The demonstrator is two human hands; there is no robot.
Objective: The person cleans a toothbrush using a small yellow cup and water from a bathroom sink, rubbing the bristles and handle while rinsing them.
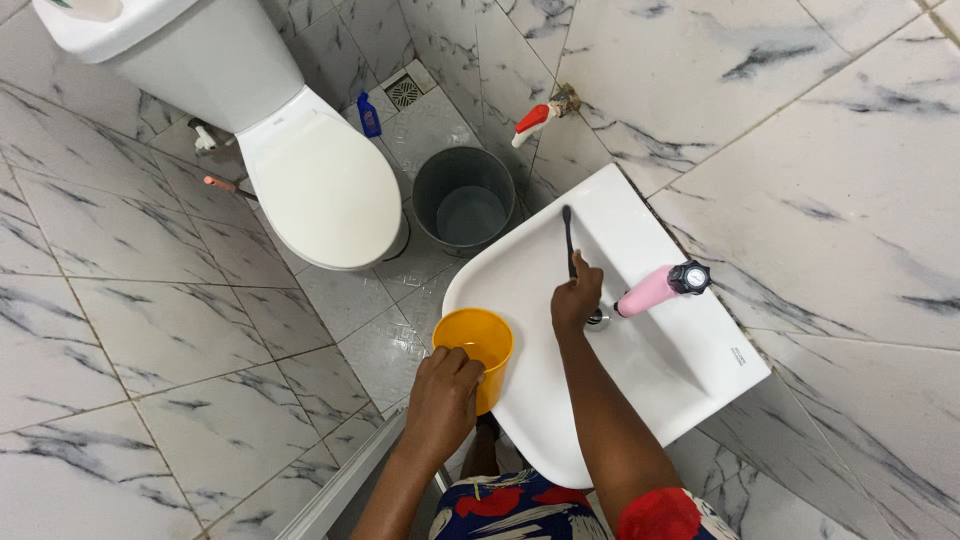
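Observation:
My left hand (443,392) grips the near rim of a yellow plastic cup (476,340), held just beside the left edge of a white wall sink (690,380). My right hand (576,298) reaches over the sink basin and holds a black toothbrush (568,232) by its handle, the head pointing away from me toward the basin's far side. A pink tap with a black knob (662,287) sticks out over the basin just right of that hand.
A white toilet (315,185) with its lid down stands at the upper left. A dark grey bucket with water (463,200) sits on the floor under a red-and-white wall tap (532,122). A small blue bottle (369,115) and a floor drain (404,92) lie beyond.

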